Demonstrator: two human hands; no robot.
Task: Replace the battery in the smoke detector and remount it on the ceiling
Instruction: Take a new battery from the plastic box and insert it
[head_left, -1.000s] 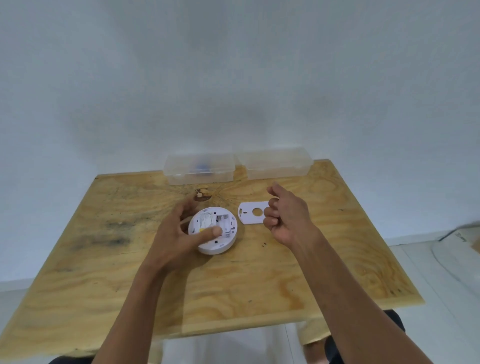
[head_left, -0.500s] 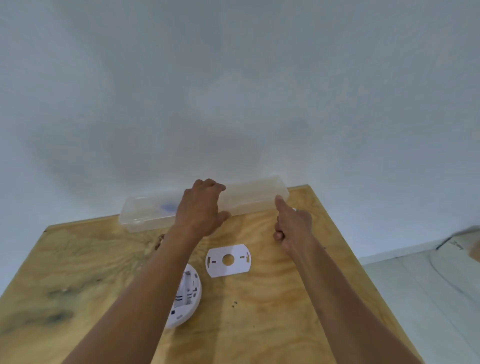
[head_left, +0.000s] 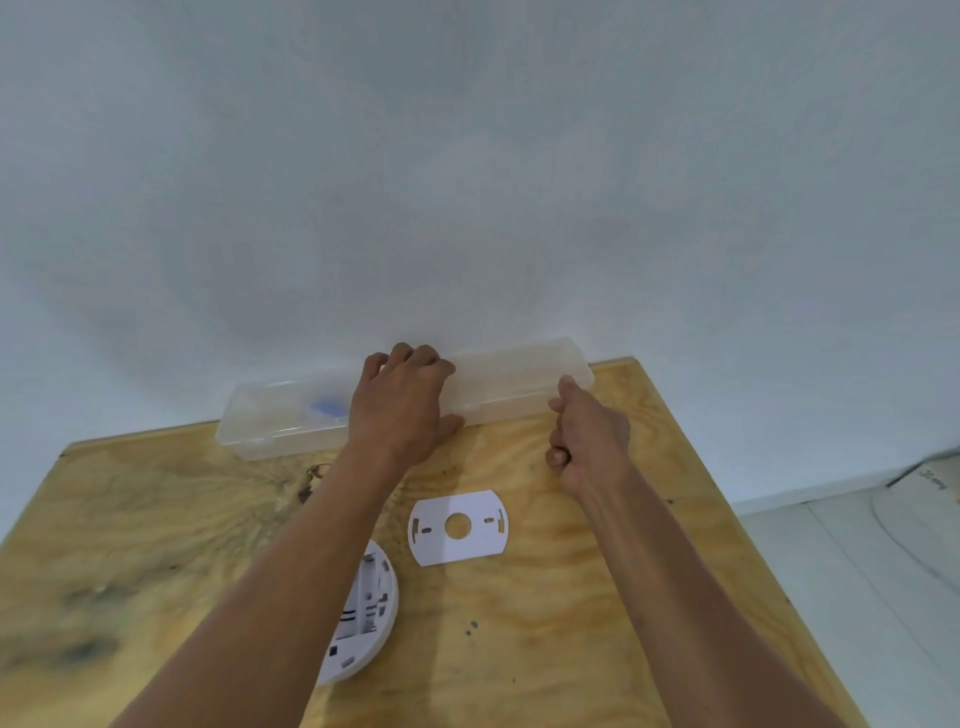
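Both hands have left the smoke detector (head_left: 363, 618), which now lies open-backed at 7 o'clock on the wooden table (head_left: 571, 623), mounting plate (head_left: 459, 526) just beside it at 1 o'clock. Left hand (head_left: 400, 410) grasps the top of the left clear plastic box (head_left: 270, 421) at 12 o'clock, fingers curled over its lid; right hand (head_left: 587, 436) is clenched beside the right clear box (head_left: 519, 379), thumb touching it, contents of the fist hidden. Likely opening a box to drop the old battery or fetch a new one; compartment looks empty, partly hidden by the arm.

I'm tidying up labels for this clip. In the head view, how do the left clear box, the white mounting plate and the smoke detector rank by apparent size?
1. Left clear box, largest, though the left hand covers one end.
2 and 3. Mounting plate and smoke detector: unsure, since the forearm hides much of the detector.
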